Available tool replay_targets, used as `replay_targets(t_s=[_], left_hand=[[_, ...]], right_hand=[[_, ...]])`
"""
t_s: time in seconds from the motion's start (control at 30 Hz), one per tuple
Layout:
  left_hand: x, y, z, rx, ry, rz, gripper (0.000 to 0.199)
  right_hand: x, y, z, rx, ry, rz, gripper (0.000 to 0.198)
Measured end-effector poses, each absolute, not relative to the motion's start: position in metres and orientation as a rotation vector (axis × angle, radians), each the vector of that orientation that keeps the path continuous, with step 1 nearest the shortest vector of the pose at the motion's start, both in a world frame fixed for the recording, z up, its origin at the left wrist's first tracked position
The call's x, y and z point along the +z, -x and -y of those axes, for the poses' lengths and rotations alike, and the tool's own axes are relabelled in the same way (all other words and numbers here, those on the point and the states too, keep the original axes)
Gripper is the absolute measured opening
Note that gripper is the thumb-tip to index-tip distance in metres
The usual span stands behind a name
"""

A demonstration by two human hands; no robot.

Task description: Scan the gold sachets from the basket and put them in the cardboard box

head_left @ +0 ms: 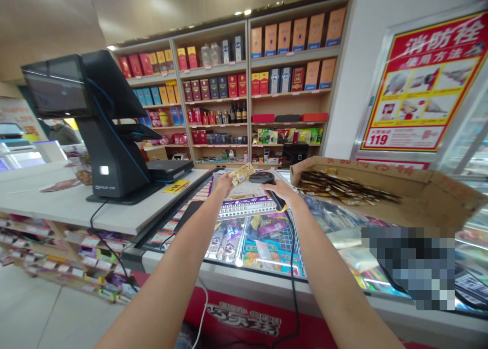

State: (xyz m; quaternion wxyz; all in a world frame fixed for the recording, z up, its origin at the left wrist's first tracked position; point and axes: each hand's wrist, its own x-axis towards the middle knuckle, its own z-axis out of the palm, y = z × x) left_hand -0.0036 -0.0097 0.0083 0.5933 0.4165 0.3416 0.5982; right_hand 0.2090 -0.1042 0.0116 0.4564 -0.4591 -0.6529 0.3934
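Note:
My left hand [224, 182] is closed on the edge of a small gold packet [244, 173], held up over the glass-topped freezer. Wrapped round the handle of a black and yellow barcode scanner [262, 177] is my right hand [281, 191]. The scanner's head lies close beside the packet; I cannot tell whether they touch. A black cord runs down from the scanner handle over the freezer's front. Under both hands sits a white basket with a purple strip [249, 206] on the glass.
An open cardboard box [427, 201] with many gold packets [343, 188] stands to the right. A black point-of-sale terminal [114, 145] occupies the white counter [72, 211] at left. Bagged frozen goods [267, 242] show through the freezer glass. Shelves of boxed bottles [213, 87] line the back wall.

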Motion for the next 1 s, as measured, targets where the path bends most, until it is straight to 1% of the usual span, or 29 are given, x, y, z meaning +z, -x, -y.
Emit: replay_targets(t_s=[0.4, 0.63, 0.77, 0.9, 1.0], left_hand=[[0.001, 0.007, 0.001, 1.369, -1.016, -0.651, 0.013], [0.001, 0.006, 0.000, 1.371, -1.040, -0.623, 0.012], [0.001, 0.007, 0.001, 1.340, -1.051, -0.623, 0.017], [0.005, 0.008, 0.006, 1.305, -1.039, -0.684, 0.013], [0.016, 0.005, 0.009, 1.317, -0.998, -0.756, 0.014]], right_hand=[[0.004, -0.214, 0.098, 0.899, 1.132, 1.648, 0.035], [0.010, -0.211, 0.106, 0.928, 1.170, 1.655, 0.037], [0.012, -0.206, 0.108, 0.960, 1.140, 1.560, 0.031], [0.011, -0.207, 0.103, 1.001, 1.056, 1.360, 0.022], [0.011, -0.218, 0.099, 1.001, 1.002, 1.215, 0.018]])
